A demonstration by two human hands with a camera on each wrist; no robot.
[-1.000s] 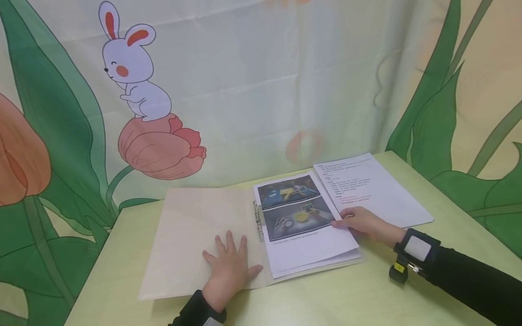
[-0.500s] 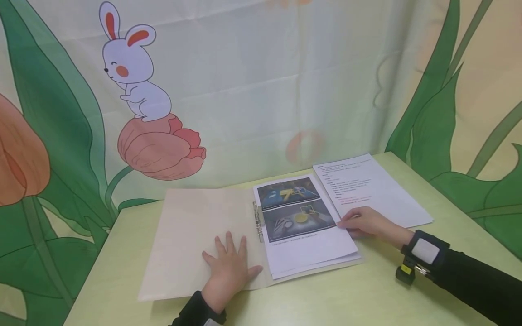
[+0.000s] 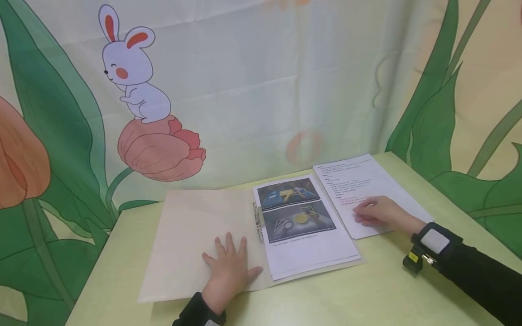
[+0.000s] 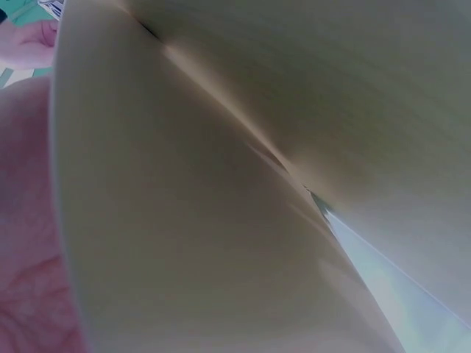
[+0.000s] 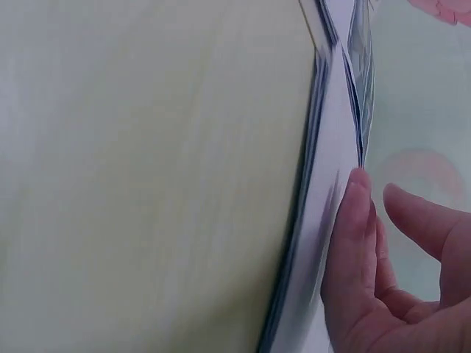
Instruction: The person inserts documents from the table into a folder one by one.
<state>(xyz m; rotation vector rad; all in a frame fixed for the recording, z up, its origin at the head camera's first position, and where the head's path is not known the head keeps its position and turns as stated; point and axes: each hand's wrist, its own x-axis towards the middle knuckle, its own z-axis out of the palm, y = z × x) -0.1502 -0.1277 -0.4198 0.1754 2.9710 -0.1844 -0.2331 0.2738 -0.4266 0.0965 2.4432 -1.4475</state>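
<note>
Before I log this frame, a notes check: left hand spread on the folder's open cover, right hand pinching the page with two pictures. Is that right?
No: the head view shows the right hand over the text sheets, not pinching the page with two pictures. The left hand is as you say.

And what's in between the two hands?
Mostly the page with two pictures, on the open folder: the head view shows it between the left hand and the right hand.
</note>
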